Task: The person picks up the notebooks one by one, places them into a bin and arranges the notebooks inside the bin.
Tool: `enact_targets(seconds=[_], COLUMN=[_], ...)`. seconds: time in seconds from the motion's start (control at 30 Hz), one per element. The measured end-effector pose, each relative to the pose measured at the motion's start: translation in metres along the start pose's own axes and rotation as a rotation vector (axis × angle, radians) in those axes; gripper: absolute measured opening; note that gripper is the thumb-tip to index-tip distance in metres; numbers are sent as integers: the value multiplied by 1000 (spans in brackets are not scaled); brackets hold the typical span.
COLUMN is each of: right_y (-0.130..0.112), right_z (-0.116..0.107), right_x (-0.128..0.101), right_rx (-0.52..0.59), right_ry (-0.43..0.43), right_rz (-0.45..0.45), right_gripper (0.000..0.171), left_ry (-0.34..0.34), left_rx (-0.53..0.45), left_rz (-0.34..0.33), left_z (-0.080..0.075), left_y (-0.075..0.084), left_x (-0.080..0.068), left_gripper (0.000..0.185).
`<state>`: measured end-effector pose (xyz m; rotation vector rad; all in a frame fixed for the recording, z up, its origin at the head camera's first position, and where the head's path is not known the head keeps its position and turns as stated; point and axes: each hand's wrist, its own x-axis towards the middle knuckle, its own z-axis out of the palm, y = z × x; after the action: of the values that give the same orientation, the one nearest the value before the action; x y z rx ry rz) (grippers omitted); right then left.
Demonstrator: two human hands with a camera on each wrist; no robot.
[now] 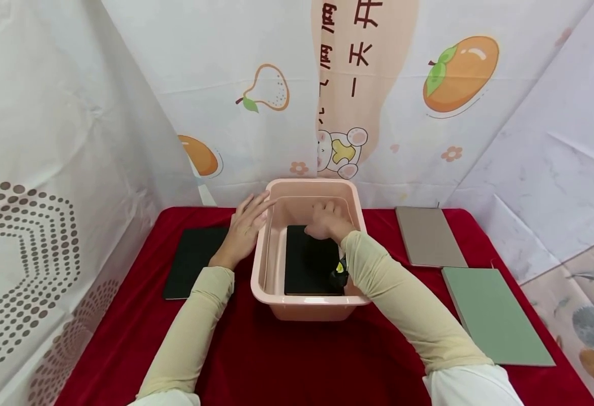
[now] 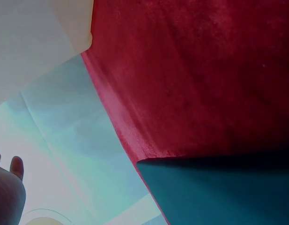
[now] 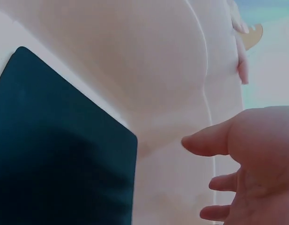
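On the red-clothed table [image 1: 286, 361], the left hand [image 1: 243, 228] steadies the pink tub [image 1: 309, 307], fingers flat; the right hand [image 1: 327, 221], fingers loose, should lay the black notebook [image 1: 309, 265] flat.

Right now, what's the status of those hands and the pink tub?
Left hand flat on pink tub outer wall. Right hand inside, open, over black notebook on the tub floor. Nothing blocking.

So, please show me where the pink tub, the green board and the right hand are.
tub [image 1: 309, 300], head view, bare front rim
green board [image 1: 495, 313], head view, middle of its face
right hand [image 1: 327, 221], head view, back of the hand
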<state>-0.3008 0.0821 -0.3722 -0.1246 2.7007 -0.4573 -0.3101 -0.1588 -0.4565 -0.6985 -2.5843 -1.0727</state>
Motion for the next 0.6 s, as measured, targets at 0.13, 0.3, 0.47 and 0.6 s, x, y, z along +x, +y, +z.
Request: enact_targets(seconds=[0.13,0.3,0.47,0.6], right_y=[-3,-5,-4,-6], right_z=[-1,-4,-9,-17], right_x=[-2,-8,-12,-17], right_rx=[-13,-53,-57,-67], right_ry=[30,66,64,75], right_rz=[14,-16,-81,-107], right_gripper=[81,89,92,94], left_ry=[-12,-7,9,16], left_rx=[3,0,0,-9], left_rz=[-20,-28,1,12], left_z=[-1,0,2,2], left_y=[1,3,1,0], left_x=[0,-1,-1,0], left_gripper=[48,49,48,48])
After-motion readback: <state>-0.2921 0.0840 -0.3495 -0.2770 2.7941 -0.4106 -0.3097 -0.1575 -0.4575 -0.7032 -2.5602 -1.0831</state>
